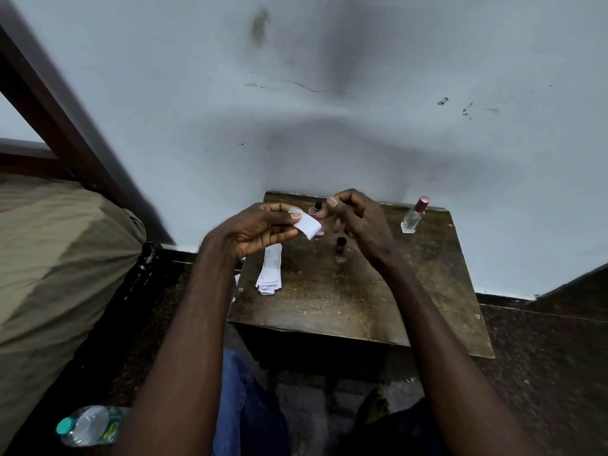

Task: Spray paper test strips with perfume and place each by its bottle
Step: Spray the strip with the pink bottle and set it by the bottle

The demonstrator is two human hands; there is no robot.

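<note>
At the far left of the frame lies olive bedding (59, 258), and in the lower left corner a plastic water bottle (87, 425) with a teal cap rests on its side on the dark floor. Left of centre, the left hand (260, 230) is raised above the wooden table (362, 304); its thumb and fingers pinch the left end of a white paper test strip (307, 224), which slants down to the right. Below that hand, a stack of paper strips (270, 271) lies near the table's left edge. Just behind the held strip stands a pink perfume bottle (316, 212) with a dark cap, partly hidden; a little lower and to the right stands a small dark bottle (341, 245). The right hand (353, 215) hovers at the strip's right end with fingers curled and thumb up; whether it grasps anything cannot be told. Near the table's upper right corner, well apart from the hands, stands a clear perfume bottle (413, 215) with a pink cap; a pale wall (362, 93) fills the upper frame.
</note>
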